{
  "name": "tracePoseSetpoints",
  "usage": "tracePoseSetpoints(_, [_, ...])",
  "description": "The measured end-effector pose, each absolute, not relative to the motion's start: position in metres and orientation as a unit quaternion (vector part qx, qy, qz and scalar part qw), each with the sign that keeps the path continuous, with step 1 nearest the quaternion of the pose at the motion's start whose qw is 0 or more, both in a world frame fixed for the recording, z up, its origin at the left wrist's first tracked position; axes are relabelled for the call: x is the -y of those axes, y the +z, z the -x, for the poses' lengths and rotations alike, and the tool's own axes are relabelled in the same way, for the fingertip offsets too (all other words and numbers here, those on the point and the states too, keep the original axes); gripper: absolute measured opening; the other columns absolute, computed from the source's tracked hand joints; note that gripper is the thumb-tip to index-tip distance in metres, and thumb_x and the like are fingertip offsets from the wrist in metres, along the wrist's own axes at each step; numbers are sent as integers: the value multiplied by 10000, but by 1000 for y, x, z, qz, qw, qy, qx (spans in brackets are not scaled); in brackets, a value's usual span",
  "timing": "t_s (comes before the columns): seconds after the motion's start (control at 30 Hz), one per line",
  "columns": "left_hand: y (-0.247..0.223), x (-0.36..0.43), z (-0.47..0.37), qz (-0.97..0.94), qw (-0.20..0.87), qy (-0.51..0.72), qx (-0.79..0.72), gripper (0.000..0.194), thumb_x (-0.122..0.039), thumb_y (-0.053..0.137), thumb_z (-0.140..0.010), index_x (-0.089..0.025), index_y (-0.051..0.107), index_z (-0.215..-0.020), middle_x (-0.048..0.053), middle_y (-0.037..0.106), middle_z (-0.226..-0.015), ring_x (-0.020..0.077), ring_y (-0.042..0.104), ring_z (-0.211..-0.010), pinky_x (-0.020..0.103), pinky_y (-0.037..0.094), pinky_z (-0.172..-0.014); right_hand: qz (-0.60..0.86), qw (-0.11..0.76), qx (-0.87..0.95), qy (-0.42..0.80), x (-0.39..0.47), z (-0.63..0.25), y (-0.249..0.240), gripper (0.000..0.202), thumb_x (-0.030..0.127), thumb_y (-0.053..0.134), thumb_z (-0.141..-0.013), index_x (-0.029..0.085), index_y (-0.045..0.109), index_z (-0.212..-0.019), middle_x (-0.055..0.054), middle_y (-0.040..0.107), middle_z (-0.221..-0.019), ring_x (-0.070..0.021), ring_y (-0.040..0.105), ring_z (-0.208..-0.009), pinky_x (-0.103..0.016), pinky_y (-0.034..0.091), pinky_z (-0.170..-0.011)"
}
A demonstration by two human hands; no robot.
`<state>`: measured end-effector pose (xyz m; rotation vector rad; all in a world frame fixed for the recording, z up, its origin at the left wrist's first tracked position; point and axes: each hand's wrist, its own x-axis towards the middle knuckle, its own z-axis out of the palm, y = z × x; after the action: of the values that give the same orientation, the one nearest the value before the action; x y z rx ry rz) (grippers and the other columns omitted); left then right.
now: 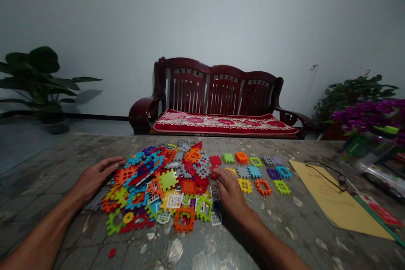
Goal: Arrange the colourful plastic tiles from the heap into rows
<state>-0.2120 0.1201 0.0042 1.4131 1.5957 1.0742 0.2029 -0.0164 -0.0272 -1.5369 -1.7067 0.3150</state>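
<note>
A heap of colourful plastic interlocking building tiles (168, 180) with toothed edges lies on the table. My left hand (98, 176) rests at the heap's left side, fingers stretched out and holding nothing. At the right edge of the heap, my right hand (232, 192) has its fingertips closed on a red interlocking tile (214, 173), partly hidden by the fingers. Just beyond it is another red tile (215, 160). Spaced rows of single tiles, such as a light blue tile (255, 171) and an orange frame tile (263, 187), lie right of that hand.
A patterned grey table (202, 249) carries everything. On its right lie a yellow paper envelope (335, 202), glasses (341, 181) and a clear bottle (370, 145). A small red piece (112, 253) lies near the front. Behind stands a wooden bench (221, 80); a potted plant (44, 76) is at left.
</note>
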Motion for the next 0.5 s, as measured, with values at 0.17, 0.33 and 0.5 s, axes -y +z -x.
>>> tracePoseSetpoints(0.17, [8, -118, 209, -548, 367, 413, -628, 692, -668, 772, -550, -185, 755, -1045, 150, 826, -1173, 349, 744, -1154, 406, 610, -965, 650, 348, 673, 59, -8, -223, -15, 560, 20, 461, -803, 241, 753, -1228, -91, 733, -1241, -280, 581, -1245, -471, 420, -1143])
tracePoseSetpoints(0.33, [6, -119, 211, -548, 370, 414, -626, 683, -661, 774, -541, -195, 747, -1040, 143, 839, -1130, 338, 746, -1157, 391, 605, -977, 657, 303, 689, 37, -10, -231, -20, 567, 29, 477, -807, 253, 731, -1261, -67, 724, -1289, -279, 552, -1291, -465, 404, -1147])
tracePoseSetpoints(0.5, [1, -123, 215, -546, 375, 418, -622, 675, -647, 781, -553, -202, 741, -1058, 135, 838, -1139, 342, 742, -1165, 421, 582, -1016, 701, 255, 666, 23, -4, -249, -14, 525, 179, 595, -858, 203, 658, -1379, -111, 664, -1394, -301, 521, -1336, -434, 368, -1167])
